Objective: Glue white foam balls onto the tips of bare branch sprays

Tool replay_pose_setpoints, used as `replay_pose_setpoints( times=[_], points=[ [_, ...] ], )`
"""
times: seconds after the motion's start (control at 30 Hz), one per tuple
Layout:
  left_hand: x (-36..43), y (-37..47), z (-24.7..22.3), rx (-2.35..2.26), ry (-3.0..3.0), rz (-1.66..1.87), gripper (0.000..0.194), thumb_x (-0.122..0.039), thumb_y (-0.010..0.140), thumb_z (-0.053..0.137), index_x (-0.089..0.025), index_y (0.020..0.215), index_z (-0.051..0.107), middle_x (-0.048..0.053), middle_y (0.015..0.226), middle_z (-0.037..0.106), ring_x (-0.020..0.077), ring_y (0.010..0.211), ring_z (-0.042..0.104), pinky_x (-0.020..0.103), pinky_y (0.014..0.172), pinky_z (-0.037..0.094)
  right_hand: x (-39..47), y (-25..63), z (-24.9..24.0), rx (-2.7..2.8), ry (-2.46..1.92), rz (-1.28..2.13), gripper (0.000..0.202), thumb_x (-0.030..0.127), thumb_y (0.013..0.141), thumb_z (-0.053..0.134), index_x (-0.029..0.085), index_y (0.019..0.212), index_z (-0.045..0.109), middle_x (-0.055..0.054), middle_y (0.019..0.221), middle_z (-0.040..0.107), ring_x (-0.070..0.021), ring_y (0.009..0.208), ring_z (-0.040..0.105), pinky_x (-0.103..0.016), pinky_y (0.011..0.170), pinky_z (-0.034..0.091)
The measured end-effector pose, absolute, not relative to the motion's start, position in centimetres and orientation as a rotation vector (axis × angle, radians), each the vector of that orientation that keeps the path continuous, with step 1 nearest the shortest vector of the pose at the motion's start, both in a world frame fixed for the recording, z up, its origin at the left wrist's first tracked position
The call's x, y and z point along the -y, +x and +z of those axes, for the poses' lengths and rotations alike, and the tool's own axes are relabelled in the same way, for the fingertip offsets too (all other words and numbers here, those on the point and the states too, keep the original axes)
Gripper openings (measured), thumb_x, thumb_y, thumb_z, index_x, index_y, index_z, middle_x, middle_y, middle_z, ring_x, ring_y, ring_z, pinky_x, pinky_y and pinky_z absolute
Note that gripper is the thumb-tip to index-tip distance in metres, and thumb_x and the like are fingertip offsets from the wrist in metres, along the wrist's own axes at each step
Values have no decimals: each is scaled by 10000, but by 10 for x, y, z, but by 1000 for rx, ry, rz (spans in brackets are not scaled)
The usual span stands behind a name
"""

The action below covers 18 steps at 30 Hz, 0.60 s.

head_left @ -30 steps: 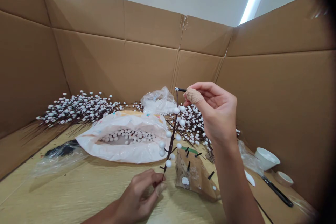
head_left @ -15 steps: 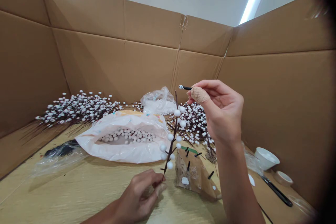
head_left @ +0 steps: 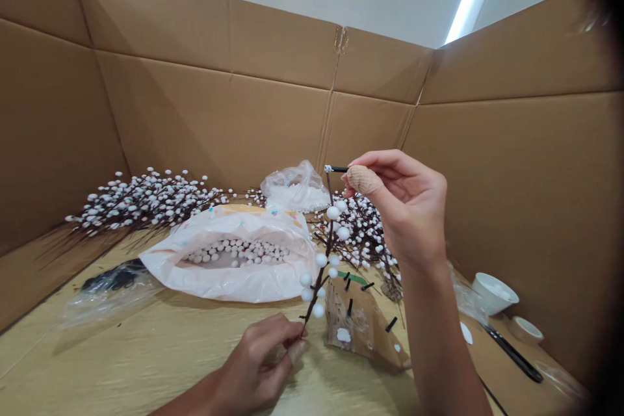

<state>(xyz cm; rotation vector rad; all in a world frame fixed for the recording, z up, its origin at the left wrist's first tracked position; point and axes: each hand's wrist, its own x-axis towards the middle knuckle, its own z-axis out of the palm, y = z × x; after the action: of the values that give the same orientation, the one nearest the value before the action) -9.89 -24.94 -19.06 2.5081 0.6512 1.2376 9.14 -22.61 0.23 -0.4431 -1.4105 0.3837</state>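
Note:
My left hand pinches the lower end of a dark brown stem low over the table. White balls sit along the stem, which leans slightly right. Up at the right, my right hand, its thumb wrapped in beige tape, grips a short black stick. The stick points left, and its white-coated end meets the stem's bare top tip; whether they truly touch I cannot tell. Just right of the stem stands a cardboard block with several short black sticks in it.
Behind my left hand lies an open white bag of white balls. Piles of white-berried stems lie at the back. A clear bag sits at the cardboard wall. At right are a white cup, a tape roll and a black-handled tool.
My right hand has moved slightly left and down, bringing the black stick's white end to the stem tip. The stem's upper part has shifted a little right.

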Motion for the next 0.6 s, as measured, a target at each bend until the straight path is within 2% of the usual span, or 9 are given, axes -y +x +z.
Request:
replay_pose_setpoints(
  times=[0.23,0.6],
  points=[
    [246,-100,-195,-634,2509,1262,140,-76,849,527,-163,945,579,40,717,641,140,636,599,220,579,467,224,92,2,1407,-454,392,73,133,750,688,195,786,679,21,718,667,-89,608,616,-222,547,564],
    [248,-101,-192,-649,2514,1272,143,-73,844,527,-154,956,563,53,724,646,145,640,615,227,595,504,226,100,3,1431,-493,370,85,184,766,672,212,842,648,7,791,664,-112,663,644,-267,636,576]
  ],
)
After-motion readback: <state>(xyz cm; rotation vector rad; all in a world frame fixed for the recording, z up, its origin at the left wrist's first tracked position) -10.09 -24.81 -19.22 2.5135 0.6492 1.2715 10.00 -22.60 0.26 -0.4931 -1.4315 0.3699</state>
